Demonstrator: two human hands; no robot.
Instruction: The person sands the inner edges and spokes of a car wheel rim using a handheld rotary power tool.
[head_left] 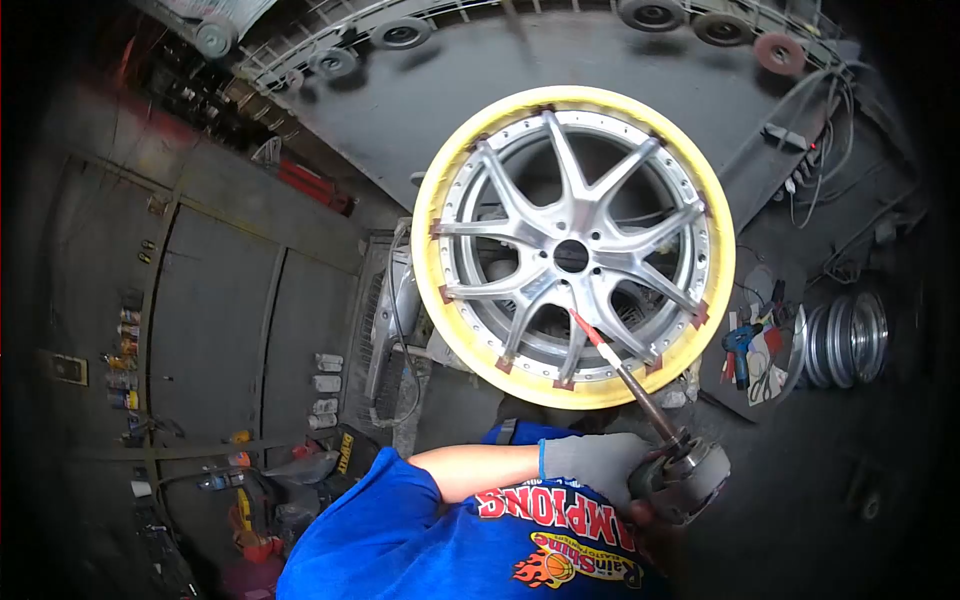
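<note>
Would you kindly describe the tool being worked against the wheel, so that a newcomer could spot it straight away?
Start at the big silver alloy wheel with the yellow masked rim in the middle of the view. From a lower spoke, a thin shaft runs down and right to a round grey power tool gripped in a grey-gloved hand. Its long rod with a red-and-white tip sets it apart from the blue drill at right.

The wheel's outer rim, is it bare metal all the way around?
No, the wheel has its outer rim covered in yellow masking all the way around, held by small dark tape pieces, while only the spokes show bare metal.
</note>
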